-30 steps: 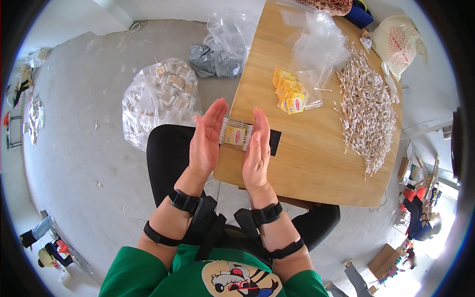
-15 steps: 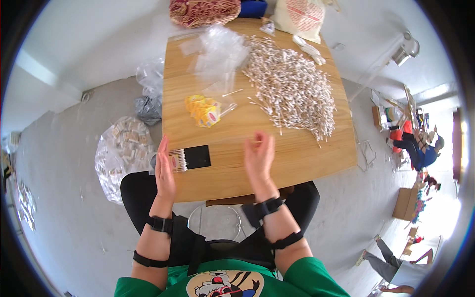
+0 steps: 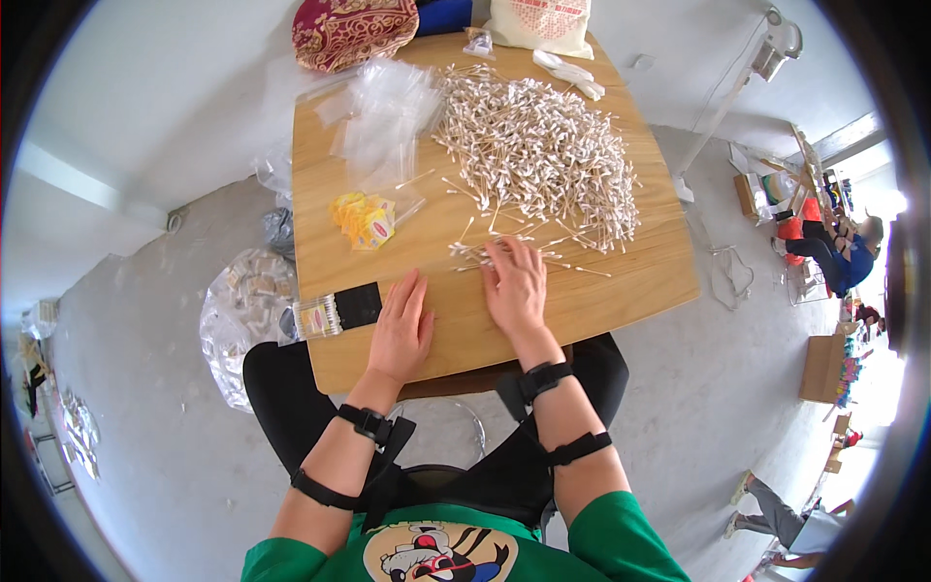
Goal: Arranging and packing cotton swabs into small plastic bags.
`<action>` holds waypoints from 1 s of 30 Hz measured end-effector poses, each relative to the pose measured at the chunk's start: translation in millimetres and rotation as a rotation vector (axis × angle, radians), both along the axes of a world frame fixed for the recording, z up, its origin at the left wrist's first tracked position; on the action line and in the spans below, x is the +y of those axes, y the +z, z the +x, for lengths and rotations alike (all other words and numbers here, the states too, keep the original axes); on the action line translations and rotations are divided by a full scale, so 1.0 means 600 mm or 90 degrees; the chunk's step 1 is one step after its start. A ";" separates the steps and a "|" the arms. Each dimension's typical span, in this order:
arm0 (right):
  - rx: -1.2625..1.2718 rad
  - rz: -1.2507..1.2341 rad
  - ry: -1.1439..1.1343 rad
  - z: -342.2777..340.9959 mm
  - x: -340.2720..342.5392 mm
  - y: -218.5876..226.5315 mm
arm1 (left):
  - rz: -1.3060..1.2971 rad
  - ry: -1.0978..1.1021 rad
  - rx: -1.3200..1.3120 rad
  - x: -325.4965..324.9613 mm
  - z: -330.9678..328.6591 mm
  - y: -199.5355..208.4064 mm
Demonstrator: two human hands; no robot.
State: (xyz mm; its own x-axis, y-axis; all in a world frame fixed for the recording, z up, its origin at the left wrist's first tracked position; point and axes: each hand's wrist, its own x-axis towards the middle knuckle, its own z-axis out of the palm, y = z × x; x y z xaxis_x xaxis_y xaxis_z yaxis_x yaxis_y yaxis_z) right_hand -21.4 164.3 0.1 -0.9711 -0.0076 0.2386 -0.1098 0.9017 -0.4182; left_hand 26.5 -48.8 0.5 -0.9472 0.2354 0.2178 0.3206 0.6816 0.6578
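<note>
Loose cotton swabs (image 3: 469,254) on the worktop (image 3: 621,296), right hand (image 3: 517,288) over them, grip unclear, left hand (image 3: 400,330) open, nearer the body

White-tipped wooden swab heap (image 3: 538,155): on brown wooden surface (image 3: 606,308), right rear
Clear flat plastic bags (image 3: 380,121): left of heap
Small yellow rectangular cards (image 3: 365,221): before bags
Clear flat swab packet (image 3: 316,317): at left edge
</note>
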 end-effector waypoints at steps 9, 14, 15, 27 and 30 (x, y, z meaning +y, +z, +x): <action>0.107 -0.257 0.130 0.056 -0.047 0.025 | 0.060 0.052 0.038 0.005 -0.004 -0.008; 0.171 -0.108 -0.094 0.089 0.066 0.030 | 0.021 0.067 0.123 0.001 0.002 -0.010; 0.173 -0.076 -0.160 0.096 0.093 0.031 | 0.004 0.065 0.137 -0.003 0.002 -0.009; 0.089 -0.071 -0.086 0.032 0.126 -0.014 | -0.049 0.085 0.186 0.043 -0.009 0.001; 0.118 -0.102 -0.094 0.017 0.072 -0.012 | -0.047 0.133 0.147 0.061 -0.023 0.003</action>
State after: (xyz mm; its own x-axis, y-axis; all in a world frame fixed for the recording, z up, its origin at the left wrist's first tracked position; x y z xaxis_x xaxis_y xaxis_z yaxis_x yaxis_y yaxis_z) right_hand -11.1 207.3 -7.1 -0.8987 0.1821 0.3990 -0.0705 0.8380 -0.5411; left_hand 12.4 -12.3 2.0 -0.9045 0.0646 0.4216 0.3038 0.7914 0.5305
